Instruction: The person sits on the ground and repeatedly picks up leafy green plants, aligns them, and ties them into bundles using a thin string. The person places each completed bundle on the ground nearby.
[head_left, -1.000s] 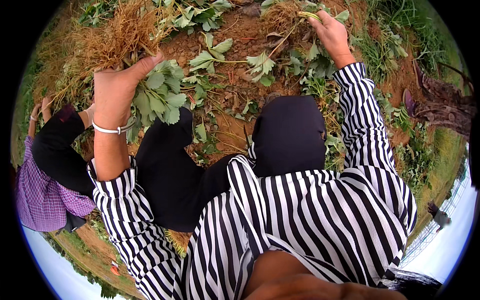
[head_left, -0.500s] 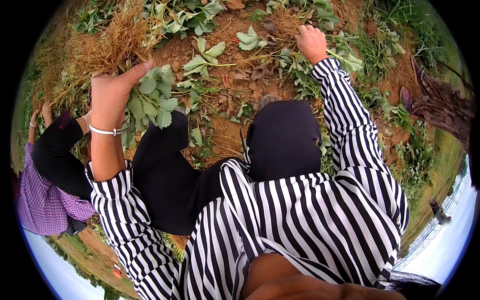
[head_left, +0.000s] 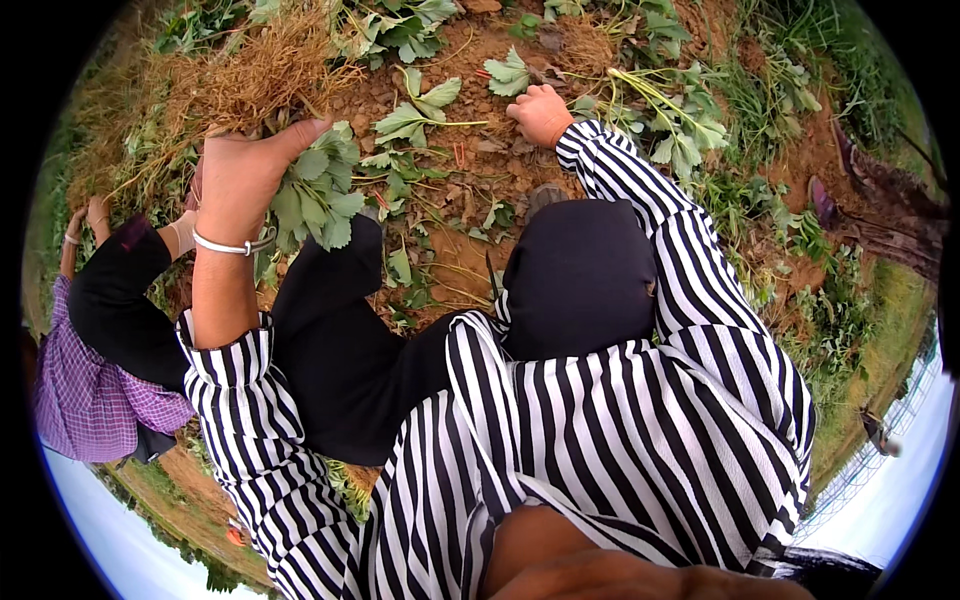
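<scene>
My left hand point(head_left: 245, 180), with a white bangle at its wrist, is closed round a bundle of leafy plants point(head_left: 318, 195). Their tangled brown roots point(head_left: 250, 80) stick out above the thumb, and green leaves hang beside the palm. My right hand point(head_left: 543, 115) is low over the soil, just below a single green leaf point(head_left: 507, 74). Its fingers bend downward with their tips hidden, so I cannot tell whether they hold anything. Right of this hand lies a plant with long pale stalks point(head_left: 650, 95). A loose leafy sprig point(head_left: 425, 110) lies between my hands.
Reddish soil point(head_left: 460, 270) with scattered leaves lies before my bent knees point(head_left: 580, 275). Someone in a purple checked shirt point(head_left: 85, 370) is crouched at the left. Another person's dark patterned clothing point(head_left: 890, 230) shows at the right. Grass point(head_left: 850, 90) grows at the far right.
My right hand has moved left and slightly nearer, away from the long-stalked plant, which now shows in full on the ground. My left hand still grips the bundle and has shifted slightly right.
</scene>
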